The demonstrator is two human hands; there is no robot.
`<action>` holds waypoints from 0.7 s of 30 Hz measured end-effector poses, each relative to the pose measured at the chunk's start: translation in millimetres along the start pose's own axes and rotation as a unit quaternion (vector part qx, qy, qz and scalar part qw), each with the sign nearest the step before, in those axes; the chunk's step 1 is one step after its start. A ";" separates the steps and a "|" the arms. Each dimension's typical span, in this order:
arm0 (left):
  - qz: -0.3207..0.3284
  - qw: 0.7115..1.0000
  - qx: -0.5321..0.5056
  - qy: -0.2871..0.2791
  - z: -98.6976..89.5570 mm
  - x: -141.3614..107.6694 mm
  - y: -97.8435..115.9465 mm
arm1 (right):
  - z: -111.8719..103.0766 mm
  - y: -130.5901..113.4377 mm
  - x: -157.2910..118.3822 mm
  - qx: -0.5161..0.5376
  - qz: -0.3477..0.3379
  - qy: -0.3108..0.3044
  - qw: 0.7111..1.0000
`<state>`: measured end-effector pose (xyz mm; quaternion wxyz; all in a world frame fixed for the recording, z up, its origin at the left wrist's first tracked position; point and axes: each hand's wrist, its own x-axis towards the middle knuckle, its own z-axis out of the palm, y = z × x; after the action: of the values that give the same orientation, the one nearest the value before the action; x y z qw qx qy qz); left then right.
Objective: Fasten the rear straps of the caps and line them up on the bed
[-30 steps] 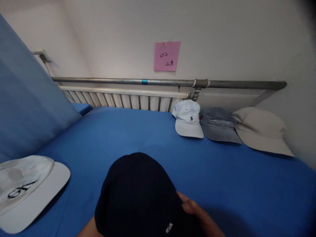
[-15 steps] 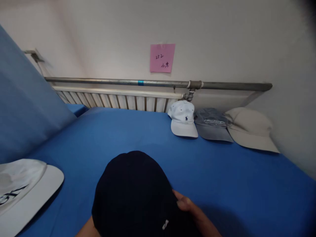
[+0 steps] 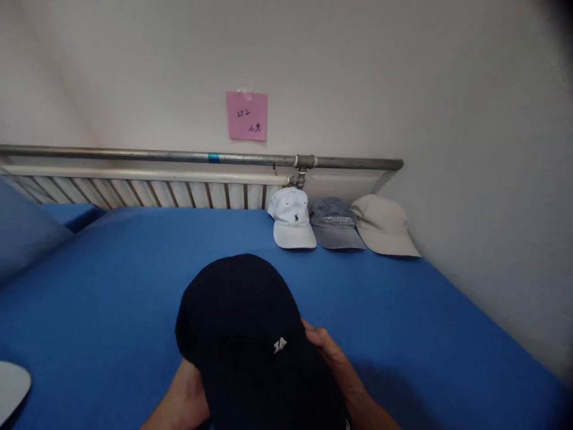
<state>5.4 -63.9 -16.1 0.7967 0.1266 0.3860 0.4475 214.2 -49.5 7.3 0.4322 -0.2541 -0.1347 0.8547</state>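
Note:
A dark navy baseball cap (image 3: 242,316) with a small white emblem is held up above the blue-covered surface (image 3: 134,257), its brim pointing down toward me. My left hand (image 3: 188,391) grips its left side from beneath, the fingers hidden by the cap. At the cap's right edge, my right hand (image 3: 333,358) closes on it with the thumb outside. Against the back stand a white cap (image 3: 290,218) with a small dark logo, a grey cap (image 3: 335,222) with white lettering and a beige cap (image 3: 384,224), side by side.
A white brim (image 3: 12,388) shows at the lower left edge. Behind the surface run a metal pipe (image 3: 170,156) and a radiator (image 3: 179,194). A pink note (image 3: 247,116) is taped to the wall (image 3: 447,107). Blue cloth (image 3: 22,233) hangs at left.
The view has swung right, so the background shifts left and the white cap at left mostly leaves view. The navy cap is raised a little, showing more of its emblem and my hands.

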 end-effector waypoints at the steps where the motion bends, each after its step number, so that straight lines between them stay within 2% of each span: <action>1: -0.010 1.000 -0.010 -0.007 3.0 1.0 0.3 | -0.4 -2.9 0.7 0.016 -0.010 0.018 1.000; 3: -0.011 0.998 -0.052 -0.031 9.4 1.0 2.1 | -1.6 -8.9 2.7 0.039 -0.034 0.055 0.997; 7: 0.035 0.987 -0.116 -0.110 20.8 -4.2 6.7 | -4.0 -17.3 7.1 0.066 -0.073 0.097 0.990; 11: 0.055 0.986 -0.040 -0.151 28.0 -11.7 4.8 | -9.6 -14.9 10.8 0.063 -0.069 0.102 0.990; 16: 0.049 0.983 0.083 -0.156 34.1 -15.1 -1.6 | -11.9 -9.8 13.2 0.058 -0.071 0.092 0.992; 21: 0.070 0.979 0.125 -0.145 29.3 -11.7 -0.6 | -3.6 -13.5 11.6 0.047 -0.064 0.104 0.991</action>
<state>23.6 -69.6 9.1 0.7887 0.3156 0.3096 0.4272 219.4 -32.1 6.8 0.5089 -0.3121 -0.0643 0.7997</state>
